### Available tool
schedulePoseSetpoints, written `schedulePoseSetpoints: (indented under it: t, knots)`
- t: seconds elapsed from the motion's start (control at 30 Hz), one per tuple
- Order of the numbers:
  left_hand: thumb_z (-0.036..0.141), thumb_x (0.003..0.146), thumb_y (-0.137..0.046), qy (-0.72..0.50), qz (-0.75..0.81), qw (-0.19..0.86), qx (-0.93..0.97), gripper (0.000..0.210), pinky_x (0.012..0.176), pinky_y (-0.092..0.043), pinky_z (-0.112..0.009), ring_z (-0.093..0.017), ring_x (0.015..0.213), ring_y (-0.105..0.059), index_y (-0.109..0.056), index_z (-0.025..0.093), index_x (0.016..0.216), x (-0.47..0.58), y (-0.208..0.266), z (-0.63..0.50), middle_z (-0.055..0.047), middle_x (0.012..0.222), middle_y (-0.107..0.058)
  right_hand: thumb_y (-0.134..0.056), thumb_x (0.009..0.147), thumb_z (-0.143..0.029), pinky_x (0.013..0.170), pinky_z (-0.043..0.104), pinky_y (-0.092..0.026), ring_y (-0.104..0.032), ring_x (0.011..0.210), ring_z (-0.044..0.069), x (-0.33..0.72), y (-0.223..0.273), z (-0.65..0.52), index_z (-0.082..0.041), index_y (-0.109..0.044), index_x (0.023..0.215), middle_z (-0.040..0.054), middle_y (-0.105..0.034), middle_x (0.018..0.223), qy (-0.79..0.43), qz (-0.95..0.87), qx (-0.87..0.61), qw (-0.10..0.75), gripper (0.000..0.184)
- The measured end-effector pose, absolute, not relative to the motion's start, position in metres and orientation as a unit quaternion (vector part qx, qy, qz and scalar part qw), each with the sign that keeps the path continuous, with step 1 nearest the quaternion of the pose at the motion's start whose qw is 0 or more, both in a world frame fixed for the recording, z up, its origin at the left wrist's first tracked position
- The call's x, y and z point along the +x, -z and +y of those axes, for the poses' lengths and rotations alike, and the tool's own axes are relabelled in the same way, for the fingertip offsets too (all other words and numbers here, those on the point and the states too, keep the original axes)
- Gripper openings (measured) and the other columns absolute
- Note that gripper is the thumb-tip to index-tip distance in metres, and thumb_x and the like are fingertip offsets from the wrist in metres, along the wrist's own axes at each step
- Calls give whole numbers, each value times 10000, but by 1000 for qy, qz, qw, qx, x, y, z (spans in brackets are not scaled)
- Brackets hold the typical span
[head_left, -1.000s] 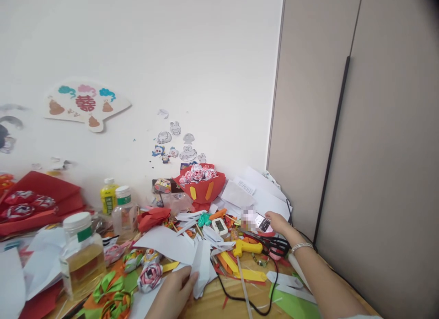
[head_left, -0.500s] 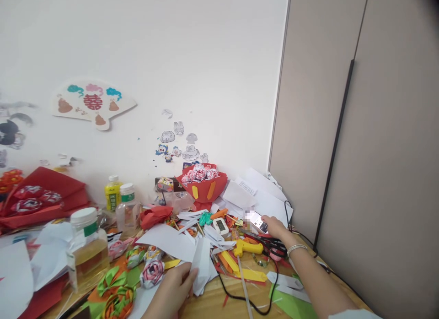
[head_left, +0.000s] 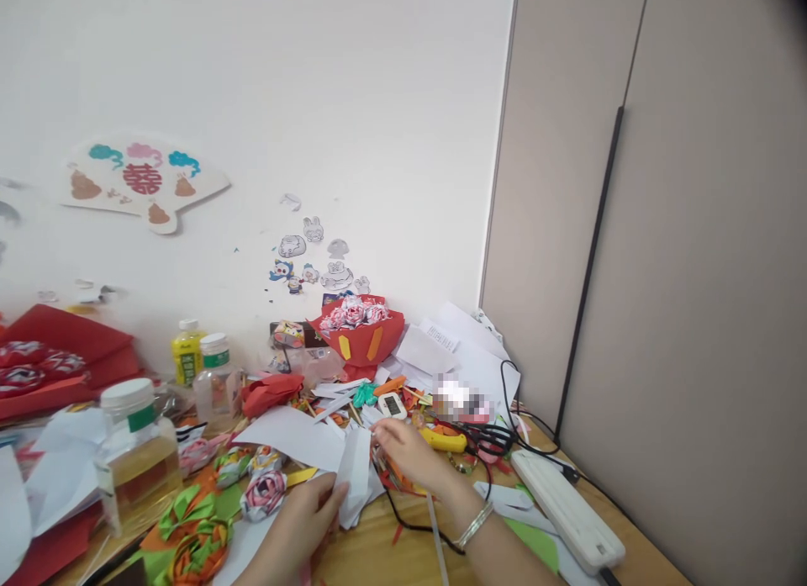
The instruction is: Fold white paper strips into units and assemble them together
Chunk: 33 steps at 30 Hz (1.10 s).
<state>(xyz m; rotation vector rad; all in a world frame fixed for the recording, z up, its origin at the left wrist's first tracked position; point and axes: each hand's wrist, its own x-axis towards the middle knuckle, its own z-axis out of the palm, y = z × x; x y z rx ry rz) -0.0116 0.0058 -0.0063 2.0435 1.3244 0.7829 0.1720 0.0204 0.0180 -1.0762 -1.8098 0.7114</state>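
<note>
A folded strip of white paper stands tilted over loose white sheets. My left hand pinches its lower left edge between thumb and fingers. At its upper right corner, the fingertips of my right hand close on the paper. Behind the right hand, a yellow hot glue gun is partly covered. A phone, mostly blurred out, lies farther back. Beside the left hand sits a pink and white paper rose, with green and orange paper flowers closer to me.
A large jar of amber liquid stands left, near a yellow-labelled bottle. A red-wrapped bouquet rests by the wall. A small white timer lies among paper scraps. On the right, a power strip and black cables cross the table.
My right hand has left the phone and moved left and nearer to the folded paper's corner. My left hand keeps its hold. The view has turned right, revealing the power strip.
</note>
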Motion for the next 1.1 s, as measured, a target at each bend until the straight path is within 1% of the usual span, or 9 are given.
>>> schedulePoseSetpoints:
  t: [0.1, 0.23, 0.33, 0.43, 0.5, 0.63, 0.83, 0.93, 1.1]
  knots:
    - [464, 742, -344, -293, 494, 260, 776, 361, 475, -327, -214, -135, 459, -491, -463, 190, 539, -13, 6, 7, 21, 450, -537, -367, 831, -360, 546, 201, -339, -451, 619, 104, 146, -9, 11, -170, -483, 683, -34, -463, 642, -302, -706, -426, 479, 267]
    - [446, 758, -334, -266, 494, 220, 798, 366, 488, -318, -217, -140, 496, -491, -478, 180, 552, -11, 6, 4, 0, 496, -558, -379, 818, -336, 506, 191, -289, -364, 561, 85, 140, 1, 7, -167, -419, 635, -54, -361, 584, -309, -668, -434, 520, 253]
    - [453, 769, -326, -265, 485, 210, 807, 377, 506, -318, -219, -141, 515, -488, -463, 183, 544, -8, 1, -1, 1, 512, -547, -385, 807, -292, 497, 190, -265, -339, 550, 82, 140, 5, 5, -166, -394, 595, -58, -341, 561, -270, -667, -462, 518, 247]
    - [467, 772, -325, -300, 478, 211, 798, 379, 521, -326, -222, -143, 528, -486, -431, 188, 538, -6, -5, -5, 14, 506, -514, -393, 797, -238, 479, 195, -235, -351, 532, 85, 137, 6, 1, -165, -410, 575, -55, -375, 536, -199, -691, -501, 481, 234]
    - [475, 767, -329, -333, 476, 226, 782, 369, 511, -335, -222, -140, 512, -484, -421, 191, 551, -6, -7, -6, 28, 495, -484, -395, 799, -218, 469, 199, -227, -387, 527, 90, 133, 6, -4, -165, -462, 610, -43, -449, 551, -157, -726, -504, 441, 207]
    - [495, 760, -313, -368, 466, 296, 748, 366, 463, -358, -226, -127, 421, -476, -431, 190, 594, -8, -6, -1, 57, 463, -436, -335, 852, -232, 504, 198, -278, -496, 604, 109, 125, 5, -15, -183, -534, 781, 2, -594, 707, -96, -778, -478, 397, 217]
    - [537, 716, -368, -391, 458, 363, 711, 381, 392, -360, -221, -122, 355, -468, -462, 184, 606, -9, -1, 4, 71, 411, -424, -303, 876, -251, 574, 207, -338, -555, 706, 138, 123, 0, -20, -196, -539, 898, 22, -629, 808, -55, -798, -475, 367, 244]
    - [552, 693, -396, -391, 453, 397, 696, 389, 372, -365, -220, -121, 341, -471, -484, 178, 627, -9, 1, 5, 71, 407, -440, -298, 875, -233, 626, 212, -362, -563, 761, 146, 124, -1, -20, -208, -539, 933, 21, -631, 850, -52, -806, -461, 369, 249]
    - [559, 650, -463, -414, 430, 459, 658, 383, 362, -382, -212, -113, 368, -491, -458, 179, 595, -7, 3, 6, 79, 449, -425, -306, 866, -213, 697, 229, -378, -557, 833, 159, 125, 2, -18, -203, -521, 1014, 39, -627, 905, -52, -793, -472, 383, 261]
